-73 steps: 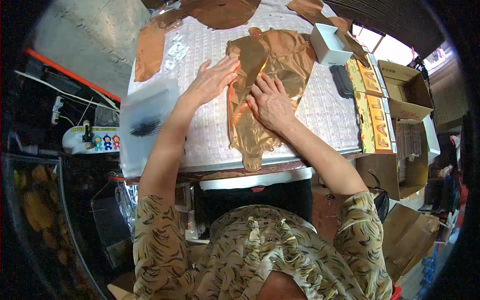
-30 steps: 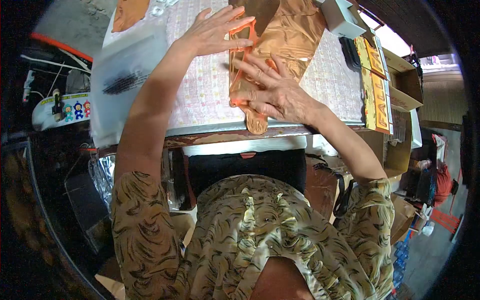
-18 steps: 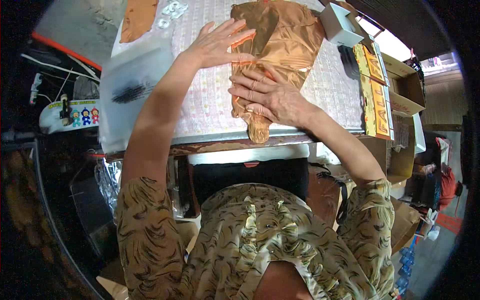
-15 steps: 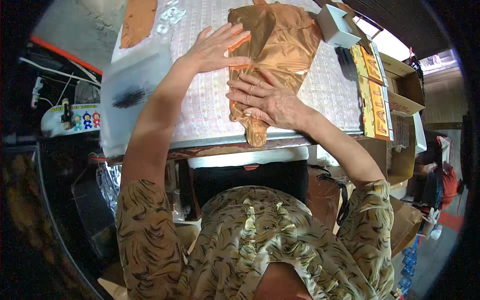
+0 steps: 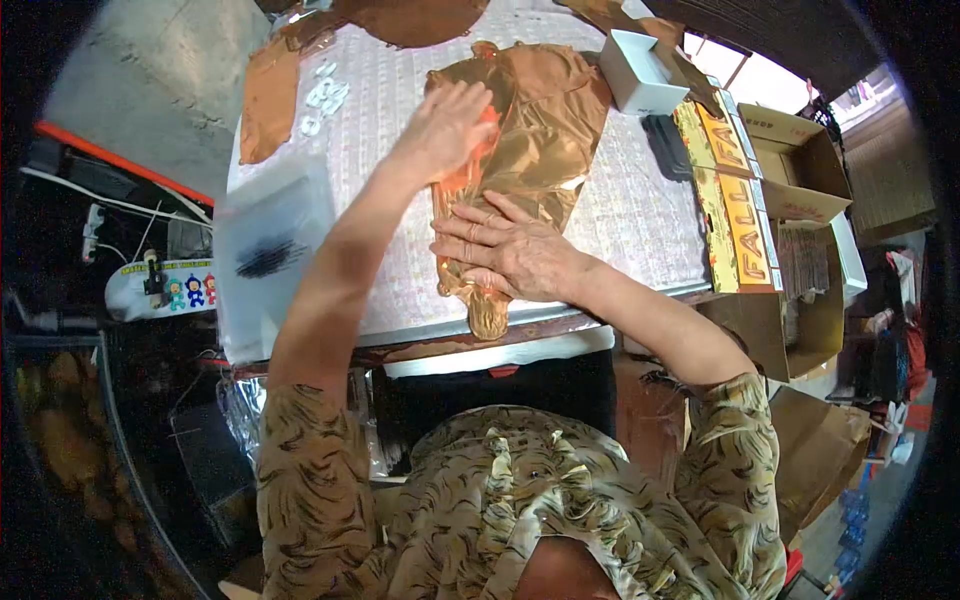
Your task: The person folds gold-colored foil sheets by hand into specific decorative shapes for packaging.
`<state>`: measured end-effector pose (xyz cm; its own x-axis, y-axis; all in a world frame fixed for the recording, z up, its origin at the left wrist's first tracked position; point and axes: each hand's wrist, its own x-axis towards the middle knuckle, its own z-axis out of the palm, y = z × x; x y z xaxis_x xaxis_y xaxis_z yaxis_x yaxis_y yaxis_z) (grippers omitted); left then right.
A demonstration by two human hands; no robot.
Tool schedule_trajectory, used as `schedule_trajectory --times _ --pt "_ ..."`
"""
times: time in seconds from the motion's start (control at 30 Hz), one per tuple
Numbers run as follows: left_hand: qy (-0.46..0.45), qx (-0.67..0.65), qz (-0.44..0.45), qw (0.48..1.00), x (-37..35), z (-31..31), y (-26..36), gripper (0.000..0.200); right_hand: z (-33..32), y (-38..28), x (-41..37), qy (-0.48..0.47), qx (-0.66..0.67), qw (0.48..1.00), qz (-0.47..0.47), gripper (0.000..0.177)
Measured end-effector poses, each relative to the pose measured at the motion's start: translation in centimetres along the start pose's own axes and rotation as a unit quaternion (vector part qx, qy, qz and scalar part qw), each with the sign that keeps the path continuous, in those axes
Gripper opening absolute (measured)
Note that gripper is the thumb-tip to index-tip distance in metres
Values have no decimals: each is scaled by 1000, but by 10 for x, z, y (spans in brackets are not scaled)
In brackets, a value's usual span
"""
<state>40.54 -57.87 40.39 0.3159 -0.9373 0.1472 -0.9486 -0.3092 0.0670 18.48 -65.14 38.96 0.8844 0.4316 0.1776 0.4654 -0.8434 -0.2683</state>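
Observation:
A shiny copper-coloured foil balloon (image 5: 555,110) lies flat on the patterned white table cover, its left side folded over lengthwise. My left hand (image 5: 440,135) rests on that folded side with its fingers stretched out, slightly blurred. Nearer the table's front edge, my right hand (image 5: 525,255) presses flat on the lower, narrow part, fingers spread. Below my right hand, the balloon's gathered end (image 5: 488,315) sticks out over the table edge. Neither hand grips anything; what lies under the palms is hidden.
Another folded copper foil piece (image 5: 268,105) and small white pieces (image 5: 322,98) lie at left, above clear plastic bags (image 5: 270,220). A white box (image 5: 640,75), a black flat item (image 5: 668,145) and yellow "FALL" boxes (image 5: 735,230) line the right. Round copper foil (image 5: 415,20) lies at the back.
The view has shifted, so the table sits lower in it. My left hand has slid a little over the folded side, its fingers closer together. My right hand stays on the lower part.

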Motion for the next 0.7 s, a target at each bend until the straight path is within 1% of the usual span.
schedule_trajectory --times 0.03,0.1,0.13,0.37,0.47,0.53,0.7 --pt "2 5 -4 1000 3 6 2 63 0 0 0 -4 6 1000 4 56" --pt "40 -5 17 999 3 19 3 67 -3 -1 0 -3 15 1000 -4 55" --pt "13 -22 8 1000 2 16 5 68 -4 -1 0 -7 16 1000 -2 55" --pt "26 -73 22 997 2 18 2 69 -5 0 1 -16 16 1000 -1 56" --pt "46 -61 14 997 1 23 1 71 -8 -2 1 -18 23 1000 6 56" --pt "41 -62 8 997 1 27 2 71 -7 -3 -1 -25 23 999 18 56" --pt "34 -57 -14 998 -1 27 3 68 -7 -3 -3 0 48 999 11 55"
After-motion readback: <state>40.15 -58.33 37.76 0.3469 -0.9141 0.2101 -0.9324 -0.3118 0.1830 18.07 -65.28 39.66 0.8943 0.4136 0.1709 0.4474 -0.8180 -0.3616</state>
